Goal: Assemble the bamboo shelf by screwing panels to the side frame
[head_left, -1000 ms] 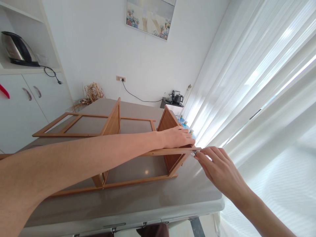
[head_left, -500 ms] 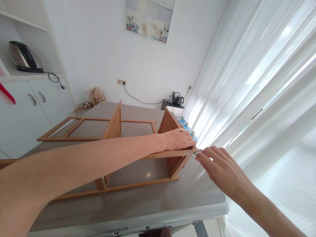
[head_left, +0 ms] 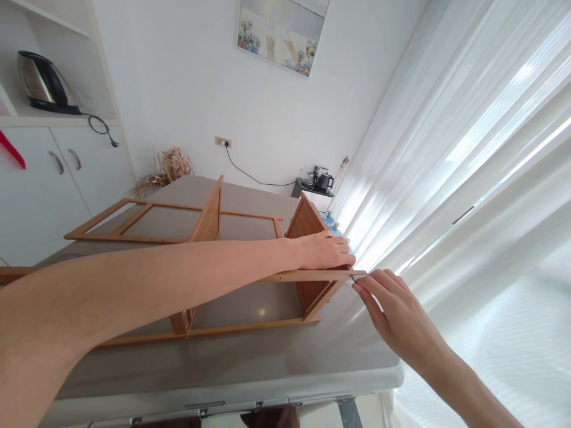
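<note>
At right, brace the frame point(head_left: 312, 275) gripped by the left hand point(head_left: 319, 249), squaring the tool point(head_left: 354, 279) pinched in the right hand point(head_left: 395, 304).

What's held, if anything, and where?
Right hand pinches a thin metal piece by its outer end; left hand rests over the end panel of the wooden frame, grip unclear.

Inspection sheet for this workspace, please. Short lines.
Surface: tabletop, grey-brown, reflecting light.
Job's things: wooden frame on the tabletop; slim metal piece near its right end, type unclear.
Clutter: dried stalks by the tabletop's far left corner.
Grip: left hand on the wooden frame; right hand pinching the slim metal piece.
Cables: black cord from wall socket; kettle cord, unplugged.
Surroundings: curtain right, cabinet left.
</note>
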Tool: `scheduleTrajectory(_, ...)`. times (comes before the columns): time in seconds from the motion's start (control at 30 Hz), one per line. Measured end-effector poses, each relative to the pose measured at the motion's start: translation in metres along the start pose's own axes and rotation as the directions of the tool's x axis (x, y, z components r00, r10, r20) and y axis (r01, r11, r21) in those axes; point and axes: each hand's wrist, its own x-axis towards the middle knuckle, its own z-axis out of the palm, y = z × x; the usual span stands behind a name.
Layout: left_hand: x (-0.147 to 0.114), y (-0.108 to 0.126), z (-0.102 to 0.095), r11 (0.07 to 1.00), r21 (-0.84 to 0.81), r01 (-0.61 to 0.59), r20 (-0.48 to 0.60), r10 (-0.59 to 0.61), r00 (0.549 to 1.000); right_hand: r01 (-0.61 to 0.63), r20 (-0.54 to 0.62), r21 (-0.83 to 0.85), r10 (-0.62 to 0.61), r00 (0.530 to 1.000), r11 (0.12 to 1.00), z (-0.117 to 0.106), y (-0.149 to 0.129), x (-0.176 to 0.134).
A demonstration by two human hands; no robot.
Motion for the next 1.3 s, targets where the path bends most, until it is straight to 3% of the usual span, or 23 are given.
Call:
scheduleTrajectory(0.2, 0.0, -0.001, 0.003, 1.0, -0.008, -0.02, -0.043, 0.02, 0.999, 0.067, 0.005, -0.231, -0.068, 0.998, 0.971, -0.004, -0.003, 0.001)
scheduleTrajectory(0.37, 0.0, -0.001, 0.003, 1.0, -0.027, -0.013, -0.059, 0.012, 0.998, 0.226, 0.106, -0.451, -0.2, 0.974, 0.864, -0.012, 0.0, 0.004)
scheduleTrajectory(0.53, 0.0, 0.0, -0.002, 1.0, -0.009, 0.009, 0.018, -0.009, 1.0, 0.297, 0.142, -0.501, -0.262, 0.955, 0.813, -0.019, -0.003, 0.009)
scheduleTrajectory(0.67, 0.0, 0.002, -0.006, 1.0, -0.015, 0.02, 0.037, -0.02, 0.999, 0.255, 0.114, -0.486, -0.229, 0.967, 0.836, -0.016, -0.003, 0.007)
scheduleTrajectory(0.8, 0.0, 0.002, -0.005, 0.999, -0.031, 0.022, 0.02, -0.021, 1.0, 0.159, 0.059, -0.419, -0.148, 0.987, 0.894, -0.011, -0.005, 0.004)
scheduleTrajectory(0.97, 0.0, -0.001, 0.0, 0.998, -0.057, -0.013, -0.03, 0.012, 0.999, -0.031, -0.001, -0.07, 0.031, 1.0, 0.997, -0.006, -0.01, 0.003)
scheduleTrajectory(1.1, 0.001, -0.003, 0.004, 0.998, -0.049, -0.027, -0.057, 0.024, 0.998, -0.128, -0.002, 0.123, 0.129, 0.992, 0.984, 0.003, -0.01, -0.001)
scheduleTrajectory(1.3, -0.001, -0.001, 0.002, 0.999, -0.036, -0.015, -0.06, 0.012, 0.998, -0.19, -0.021, 0.255, 0.203, 0.979, 0.948, 0.014, -0.009, -0.006)
